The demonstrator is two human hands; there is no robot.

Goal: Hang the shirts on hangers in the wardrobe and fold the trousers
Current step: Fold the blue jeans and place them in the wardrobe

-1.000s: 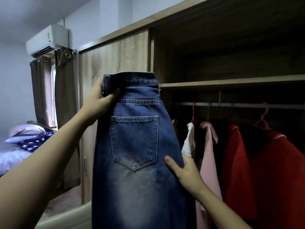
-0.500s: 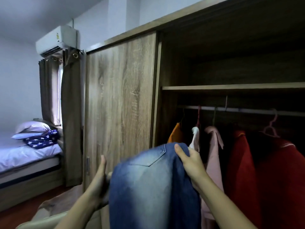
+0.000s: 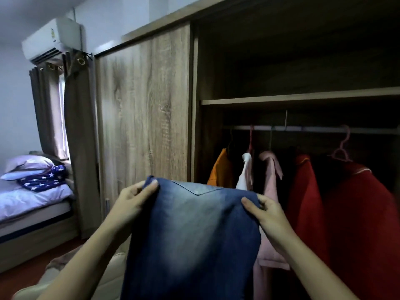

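Pinching faded blue jeans (image 3: 192,239) at both ends of the folded top edge with left hand (image 3: 132,201) and right hand (image 3: 268,213); draping straight down below the grip, pocket tip showing between the pinches; hanging behind the right-hand grip, red, pink, white and orange shirts (image 3: 307,191)

Only the person's arms and hands show: the left forearm (image 3: 86,256) and the right forearm (image 3: 324,267) are bare right to the lower edge of view. The left hand (image 3: 134,200) and right hand (image 3: 266,213) are bare as well, with short, plain thumbnails.
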